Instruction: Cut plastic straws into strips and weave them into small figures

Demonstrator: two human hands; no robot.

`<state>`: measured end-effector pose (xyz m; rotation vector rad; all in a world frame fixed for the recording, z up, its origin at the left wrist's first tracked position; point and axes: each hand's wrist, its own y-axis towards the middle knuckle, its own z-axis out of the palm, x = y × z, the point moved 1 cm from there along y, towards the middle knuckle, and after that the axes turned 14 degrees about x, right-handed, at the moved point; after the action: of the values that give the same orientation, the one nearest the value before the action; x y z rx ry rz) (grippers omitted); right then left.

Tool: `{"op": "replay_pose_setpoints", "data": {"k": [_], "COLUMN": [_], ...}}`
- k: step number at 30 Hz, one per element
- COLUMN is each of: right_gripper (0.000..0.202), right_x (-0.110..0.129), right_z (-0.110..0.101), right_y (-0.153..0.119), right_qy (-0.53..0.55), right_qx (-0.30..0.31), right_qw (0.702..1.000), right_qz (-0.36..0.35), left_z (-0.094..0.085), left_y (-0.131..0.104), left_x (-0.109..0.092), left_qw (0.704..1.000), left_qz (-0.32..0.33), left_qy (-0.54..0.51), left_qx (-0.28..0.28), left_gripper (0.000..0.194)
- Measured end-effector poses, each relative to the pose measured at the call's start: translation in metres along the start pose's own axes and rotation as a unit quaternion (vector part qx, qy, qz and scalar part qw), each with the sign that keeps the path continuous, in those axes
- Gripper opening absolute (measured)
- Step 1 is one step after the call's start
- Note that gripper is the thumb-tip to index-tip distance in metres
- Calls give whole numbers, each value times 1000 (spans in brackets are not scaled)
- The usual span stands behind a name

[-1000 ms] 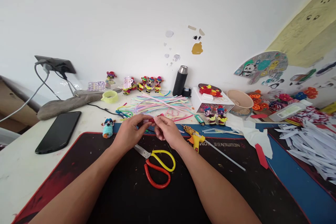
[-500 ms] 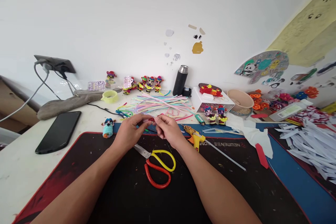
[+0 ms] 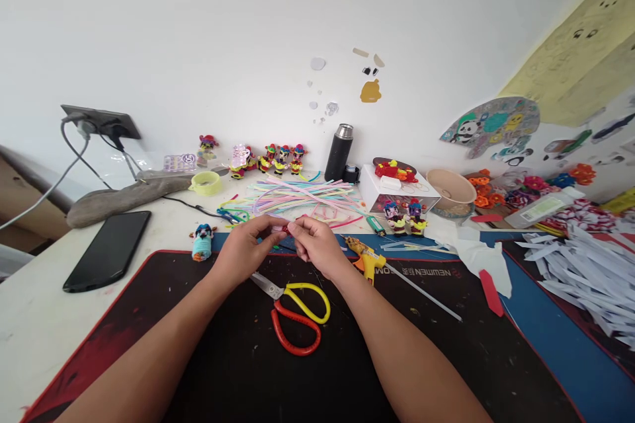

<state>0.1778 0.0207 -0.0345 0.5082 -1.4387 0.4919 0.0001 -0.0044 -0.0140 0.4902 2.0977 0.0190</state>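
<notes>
Head view: both hands meet over the far edge of the black mat (image 3: 238,357). Left hand (image 3: 244,250): thumb and fingertips together, clamped on a small red piece (image 3: 284,229). Right hand (image 3: 316,246): thumb and forefinger pinched on the same piece from its right end. Piece is held up between the hands, partly covered by fingers; its exact shape cannot be told. Clearance: scissors (image 3: 268,287) lie between the forearms, just on the near side of the hands, yellow and red handles spread, blade tips hidden by the left hand. Yellow glue gun (image 3: 368,260) just right of the right wrist, its glue stick (image 3: 424,293) slanting right and toward the wearer. Small blue figure (image 3: 202,242) stands left of the left hand, near the mat's far edge. Widest bare mat is between the forearms, nearer than the scissors; more lies outside each forearm. Pastel fuzzy stems (image 3: 307,195) are heaped directly beyond the hands. Surface: pale table, phone (image 3: 108,251) flat at left, black flask (image 3: 339,153) upright near the wall, white box (image 3: 394,190) right of it, paper strips (image 3: 588,284) piled at far right. Room: white wall (image 3: 223,33) with stickers, black power strip (image 3: 102,121) mounted at left.
</notes>
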Motion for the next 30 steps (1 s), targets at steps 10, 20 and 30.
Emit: {"op": "replay_pose_setpoints", "data": {"k": [10, 20, 30], "right_gripper": [42, 43, 38], "right_x": [-8, -9, 4], "right_z": [2, 0, 0], "right_y": [3, 4, -1], "right_qy": [-24, -13, -38], "right_qx": [6, 5, -14], "right_qw": [1000, 1000, 999], "right_qz": [14, 13, 4], "left_z": [-1, 3, -5], "left_y": [-1, 0, 5], "left_x": [-2, 2, 7], "left_qw": [998, 999, 981], "left_qz": [-2, -10, -61], "left_qy": [63, 42, -172], "left_qx": [-17, -23, 67], "left_gripper": [22, 25, 46]}}
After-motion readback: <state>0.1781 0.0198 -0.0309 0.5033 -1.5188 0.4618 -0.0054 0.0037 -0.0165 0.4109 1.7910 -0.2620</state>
